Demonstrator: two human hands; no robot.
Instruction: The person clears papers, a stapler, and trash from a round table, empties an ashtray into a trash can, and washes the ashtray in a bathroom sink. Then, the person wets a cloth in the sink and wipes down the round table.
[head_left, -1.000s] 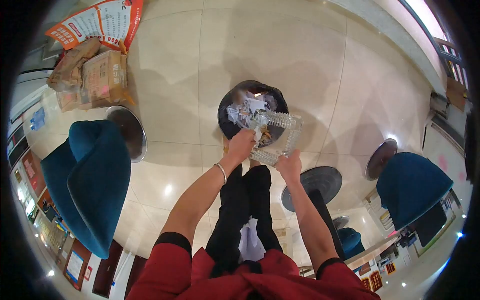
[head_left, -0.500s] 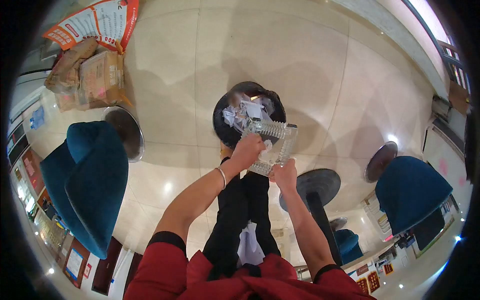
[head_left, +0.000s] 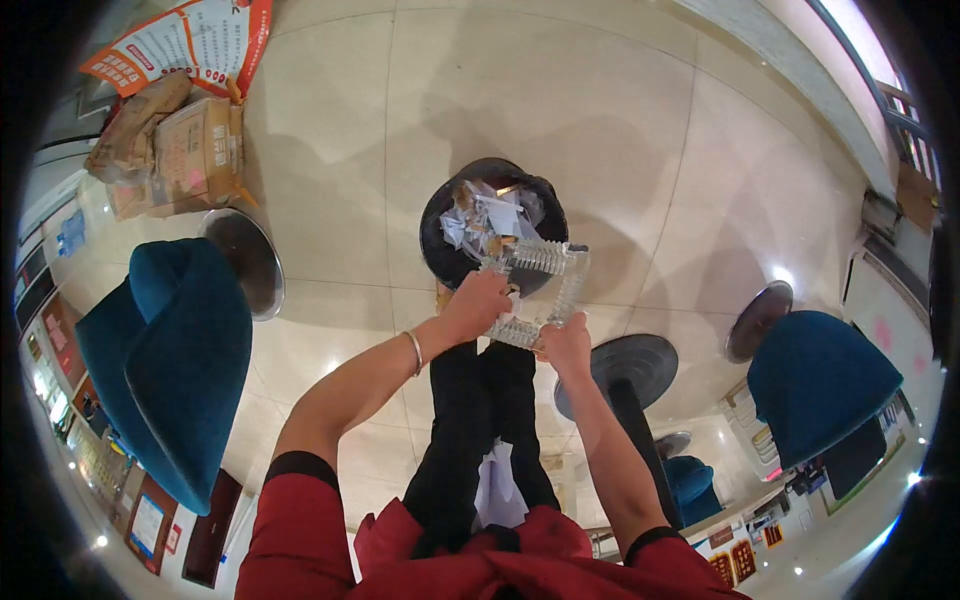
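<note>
One square glass dish (head_left: 569,292), clear and ribbed along its sides, is held partly over the near edge of the black bin (head_left: 432,245). From where I stand, the right hand (head_left: 567,347) is closed around its near right corner; the left hand (head_left: 478,305) is bunched at its left side, holding what looks like a white tissue (head_left: 514,302). I'd judge the dish heavy, rigid, slick if wet and liable to shatter on the tiles (head_left: 520,70); its ribbed sides should give the surest hold.
</note>
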